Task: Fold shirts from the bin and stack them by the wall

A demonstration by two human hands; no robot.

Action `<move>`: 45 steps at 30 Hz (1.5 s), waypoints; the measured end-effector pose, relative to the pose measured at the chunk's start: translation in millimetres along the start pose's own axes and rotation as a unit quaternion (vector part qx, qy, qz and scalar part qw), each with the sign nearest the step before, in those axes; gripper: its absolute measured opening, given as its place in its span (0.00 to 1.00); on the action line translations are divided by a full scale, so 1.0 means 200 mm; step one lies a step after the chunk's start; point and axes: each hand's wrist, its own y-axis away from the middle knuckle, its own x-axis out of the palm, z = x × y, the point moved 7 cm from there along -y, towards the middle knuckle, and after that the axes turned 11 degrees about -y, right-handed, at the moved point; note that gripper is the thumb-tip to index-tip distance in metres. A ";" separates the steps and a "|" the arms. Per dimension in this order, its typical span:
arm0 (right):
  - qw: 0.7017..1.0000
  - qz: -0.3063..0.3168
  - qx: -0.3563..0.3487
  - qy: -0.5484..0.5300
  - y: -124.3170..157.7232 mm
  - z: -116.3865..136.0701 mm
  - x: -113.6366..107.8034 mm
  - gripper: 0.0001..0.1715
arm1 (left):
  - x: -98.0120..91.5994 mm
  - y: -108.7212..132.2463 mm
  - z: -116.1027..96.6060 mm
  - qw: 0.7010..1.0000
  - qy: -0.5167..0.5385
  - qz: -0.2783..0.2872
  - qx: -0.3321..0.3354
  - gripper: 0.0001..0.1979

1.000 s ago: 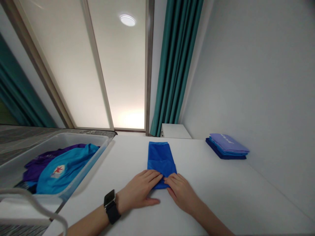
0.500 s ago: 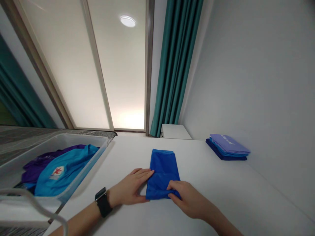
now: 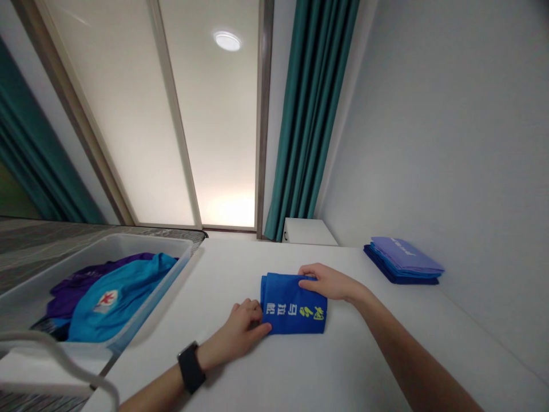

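Note:
A folded blue shirt lies on the white table, with white and yellow printed characters facing up. My left hand grips its left edge, thumb on top and the other fingers curled at the side. At the far edge, my right hand pinches the cloth, its thumb on the front and its fingers partly hidden behind. A dark watch sits on my left wrist. Off to the right by the wall rests a neat stack of folded clothes, lilac on top with blue and navy below.
On the left stands a translucent plastic bin holding a turquoise garment and a purple one. A grey cable curves across the lower left. Beyond the white table is a small white cabinet; a wall borders the right.
The blue shirt has been folded into a shorter, wider bundle, and its printed characters now show. My right hand has moved from its near edge to its far edge.

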 end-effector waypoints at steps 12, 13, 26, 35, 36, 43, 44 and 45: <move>0.962 -0.086 0.098 0.241 -0.31 -0.29 0.11 0.12 | 0.03 -0.03 0.06 0.993 -0.022 -0.014 -0.114 0.17; 0.961 -0.083 0.097 0.246 -0.29 -0.29 0.13 0.12 | 0.03 -0.02 0.05 0.993 -0.021 -0.006 -0.112 0.17; 0.972 -0.046 0.030 0.229 -0.13 -0.26 0.24 0.11 | -0.12 -0.09 0.12 0.996 0.020 -0.042 -0.070 0.16; 0.977 -0.052 0.020 0.206 -0.14 -0.28 0.24 0.11 | -0.03 -0.30 0.18 1.000 -0.024 -0.017 -0.001 0.21; 0.977 -0.052 0.020 0.204 -0.14 -0.28 0.24 0.11 | -0.03 -0.30 0.18 0.999 -0.027 -0.022 -0.004 0.21; 0.977 -0.080 0.006 0.198 -0.15 -0.29 0.24 0.13 | -0.02 -0.29 0.16 0.997 -0.070 -0.025 -0.022 0.17; 0.975 -0.090 0.002 0.202 -0.15 -0.29 0.24 0.14 | -0.02 -0.29 0.17 0.997 -0.071 -0.024 -0.020 0.16; 0.973 -0.100 -0.004 0.208 -0.15 -0.29 0.24 0.14 | -0.02 -0.29 0.17 0.997 -0.069 -0.022 -0.020 0.15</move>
